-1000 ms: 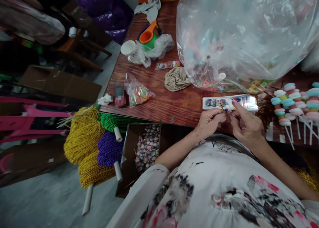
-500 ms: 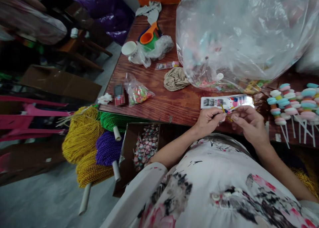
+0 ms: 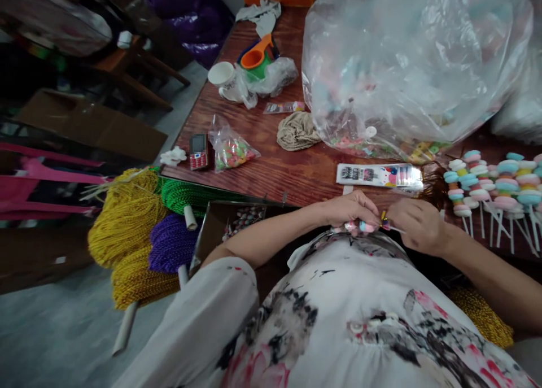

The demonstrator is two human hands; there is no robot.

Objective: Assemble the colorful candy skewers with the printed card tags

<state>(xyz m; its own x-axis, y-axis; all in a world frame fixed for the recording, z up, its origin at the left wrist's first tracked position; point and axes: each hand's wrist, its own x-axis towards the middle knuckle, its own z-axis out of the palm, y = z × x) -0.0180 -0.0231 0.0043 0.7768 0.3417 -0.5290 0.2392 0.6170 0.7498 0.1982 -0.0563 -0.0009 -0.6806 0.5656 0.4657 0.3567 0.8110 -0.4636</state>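
Note:
My left hand [image 3: 353,210] is closed around a pastel candy skewer [image 3: 366,226], whose pink and blue pieces show below the fingers in what looks like clear wrap. A gold twist tie [image 3: 384,218] sits at its neck, between both hands. My right hand [image 3: 419,224] is closed, its fingertips pinching at the tie; a thin white stick pokes out beneath them. Just beyond the hands lies a stack of printed plastic sleeves [image 3: 372,175]. Brown-gold twist ties [image 3: 432,179] are bunched at its right end.
Several candy skewers [image 3: 503,179] lie at the right. A large clear bag [image 3: 406,66] of candy fills the back. Leftward are a rag [image 3: 297,131], a small candy bag [image 3: 235,151], a phone [image 3: 198,151] and a paper cup [image 3: 222,74]. Yellow cord [image 3: 127,218] hangs beside the table.
Both hands have come down closer to my body. The left hand has turned over, and pink and blue candy now shows under it. The view has shifted slightly.

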